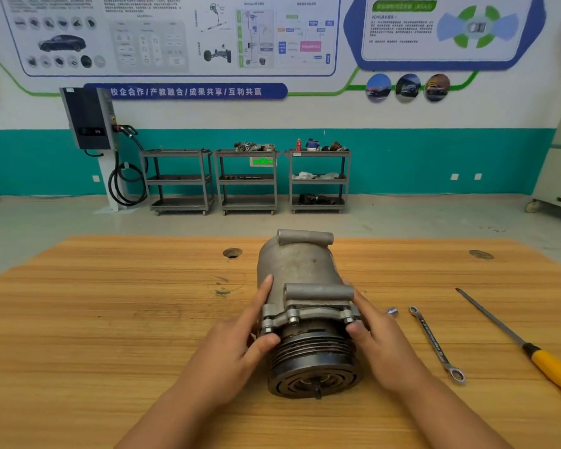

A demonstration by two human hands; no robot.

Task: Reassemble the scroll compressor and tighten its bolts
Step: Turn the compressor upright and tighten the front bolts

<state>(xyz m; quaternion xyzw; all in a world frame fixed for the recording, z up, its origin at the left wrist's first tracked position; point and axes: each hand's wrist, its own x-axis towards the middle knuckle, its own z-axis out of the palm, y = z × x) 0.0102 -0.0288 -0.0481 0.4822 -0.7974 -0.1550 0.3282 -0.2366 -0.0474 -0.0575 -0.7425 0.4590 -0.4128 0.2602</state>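
Note:
The grey scroll compressor lies on its side on the wooden table, its black grooved pulley facing me. Bolts sit in the flange behind the pulley. My left hand holds the left side, fingers laid along the housing and the thumb at a lower left flange bolt. On the other side my right hand holds the flange, its thumb by a right-hand bolt. To the right lie a ring spanner and a small socket.
A screwdriver with a yellow handle lies at the table's right edge. Two round holes mark the far part of the tabletop. Beyond the table, three grey shelf carts and a charging unit stand by the wall.

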